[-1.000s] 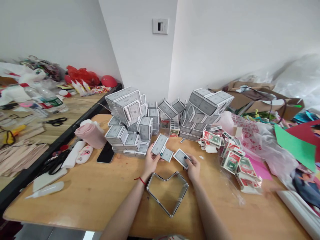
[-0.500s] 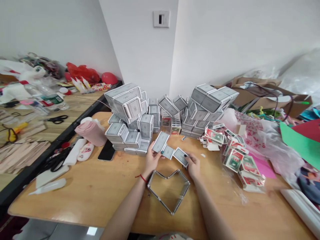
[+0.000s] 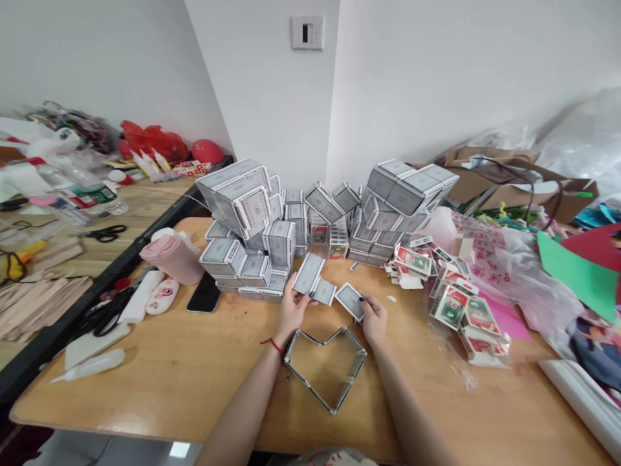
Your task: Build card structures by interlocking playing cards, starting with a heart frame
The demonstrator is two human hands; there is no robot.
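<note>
My left hand is closed on a piece of joined playing cards, grey patterned backs up, with a smaller folded card part sticking out to the right. In my right hand a single playing card is pinched at its right edge, back side up. A small gap separates this card from the piece in my left hand. Between my forearms a heart-shaped frame made of cards stands on edge on the wooden table.
Stacked card boxes rise at the back left and back right. Opened card packs lie to the right. At left are a phone, a pink cloth roll, a glue bottle and black scissors.
The whole view has shifted slightly. My right hand's card sits a touch farther from the piece in my left hand, and both hands keep their hold.
</note>
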